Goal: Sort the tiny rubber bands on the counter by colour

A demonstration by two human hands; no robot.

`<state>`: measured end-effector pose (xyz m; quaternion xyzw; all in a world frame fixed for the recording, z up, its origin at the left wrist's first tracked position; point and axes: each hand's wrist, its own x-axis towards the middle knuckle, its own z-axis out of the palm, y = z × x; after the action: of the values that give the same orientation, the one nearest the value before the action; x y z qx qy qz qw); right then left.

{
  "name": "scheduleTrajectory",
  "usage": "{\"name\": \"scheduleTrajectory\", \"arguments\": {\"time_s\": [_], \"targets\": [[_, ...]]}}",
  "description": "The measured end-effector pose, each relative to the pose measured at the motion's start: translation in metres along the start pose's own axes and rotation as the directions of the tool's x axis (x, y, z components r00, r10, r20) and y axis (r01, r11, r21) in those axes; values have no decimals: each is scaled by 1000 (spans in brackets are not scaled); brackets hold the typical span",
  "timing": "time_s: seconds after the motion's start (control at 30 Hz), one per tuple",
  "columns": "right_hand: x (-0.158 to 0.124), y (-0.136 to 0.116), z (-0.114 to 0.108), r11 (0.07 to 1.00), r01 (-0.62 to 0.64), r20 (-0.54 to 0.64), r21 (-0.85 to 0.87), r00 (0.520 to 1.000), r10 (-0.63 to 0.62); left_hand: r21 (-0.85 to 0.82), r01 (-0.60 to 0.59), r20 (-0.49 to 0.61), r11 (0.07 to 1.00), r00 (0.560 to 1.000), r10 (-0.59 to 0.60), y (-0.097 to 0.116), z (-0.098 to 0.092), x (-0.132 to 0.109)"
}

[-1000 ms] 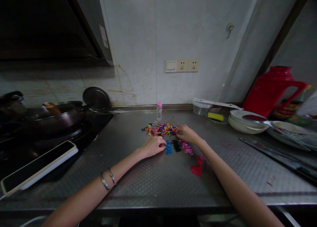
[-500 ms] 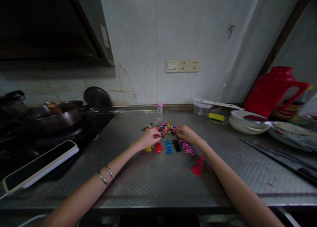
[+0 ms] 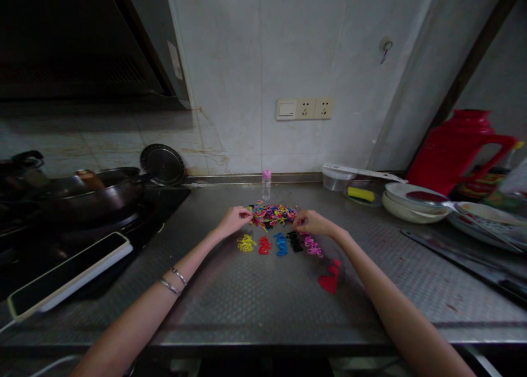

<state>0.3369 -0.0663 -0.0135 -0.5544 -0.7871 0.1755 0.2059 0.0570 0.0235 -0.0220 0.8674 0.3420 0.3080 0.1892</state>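
A mixed heap of small colourful rubber bands (image 3: pixel 274 214) lies on the steel counter. My left hand (image 3: pixel 235 221) is at the heap's left edge, its fingertips pinched together; whatever is between them is too small to make out. At the right edge, my right hand (image 3: pixel 313 223) has its fingers curled closed, and their contents are hidden. In front of the heap, bands are grouped by colour: yellow bands (image 3: pixel 246 243), red bands (image 3: pixel 264 245), blue bands (image 3: pixel 281 245), black bands (image 3: pixel 295 242) and pink bands (image 3: pixel 313 246). The black and pink groups lie just below my right hand.
Behind the heap stands a small clear bottle (image 3: pixel 267 186) with a pink cap. A red heart-shaped piece (image 3: pixel 330 278) lies near my right forearm. Bowls (image 3: pixel 414 206), a knife (image 3: pixel 461 262) and a red thermos (image 3: pixel 457 152) are rightward; a phone (image 3: pixel 69 273) and pan (image 3: pixel 99 189) leftward.
My left hand has moved left from over the red and yellow groups to the heap's left edge, uncovering the yellow bands. My right hand stays at the right edge, slightly shifted.
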Motion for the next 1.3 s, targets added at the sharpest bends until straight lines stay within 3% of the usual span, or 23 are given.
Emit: {"name": "scheduleTrajectory", "arguments": {"time_s": [0.2,0.5,0.87,1.3], "targets": [[3,2,9,994,-12,-206,-105,979,-10,1,36,10,999,999,-36,-10,-2,1],[8,-3,29,958,-8,-193,-286,980,-49,8,70,21,998,997,-70,-16,-2,1],[7,-7,32,961,-23,-217,-277,975,-39,-20,86,35,996,996,-85,-24,2,0],[3,-5,19,969,5,-226,-245,972,-62,-46,122,45,991,992,-120,-25,3,-2]]}}
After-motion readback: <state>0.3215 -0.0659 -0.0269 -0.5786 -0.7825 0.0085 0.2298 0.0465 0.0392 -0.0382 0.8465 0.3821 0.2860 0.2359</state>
